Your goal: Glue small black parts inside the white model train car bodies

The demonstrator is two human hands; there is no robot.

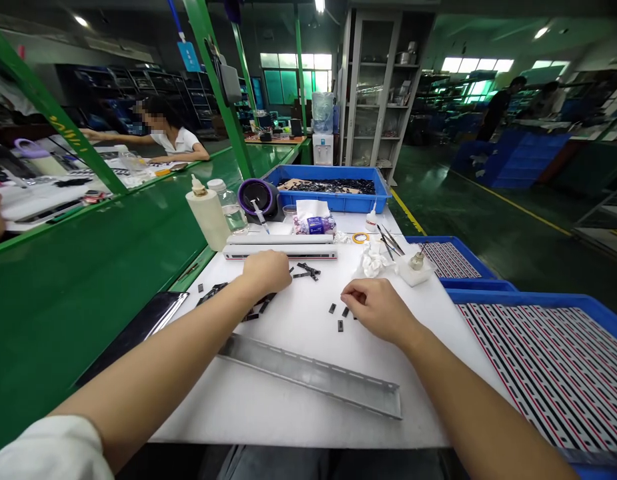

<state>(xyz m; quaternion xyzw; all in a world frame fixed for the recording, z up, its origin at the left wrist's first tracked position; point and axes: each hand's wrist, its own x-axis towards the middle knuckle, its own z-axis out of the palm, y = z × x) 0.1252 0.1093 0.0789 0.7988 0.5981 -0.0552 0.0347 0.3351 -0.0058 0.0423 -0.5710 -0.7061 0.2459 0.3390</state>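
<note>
My left hand (268, 272) is closed, its fingertips hidden from me, over a scatter of black strips. Some thin black strips (307, 271) lie just to its right, and more lie under my wrist. My right hand (368, 301) has thumb and fingers pinched together; whether anything is between them is too small to make out. Small black rectangular pieces (341, 326) lie on the white tabletop (298, 420) by its fingertips. Beyond my left hand stands a long white train-car shell (308, 253) with a dark window band. A grey metal channel (318, 375) lies crosswise nearer to me.
Behind stand a white squeeze bottle (208, 217), a purple-rimmed fan (259, 199), a tissue pack (314, 223) and a blue bin (333, 200) of black parts. Crumpled tissue (373, 259) and tweezers (391, 241) lie right. Striped shells fill a blue tray (583, 300). A co-worker (175, 137) sits left.
</note>
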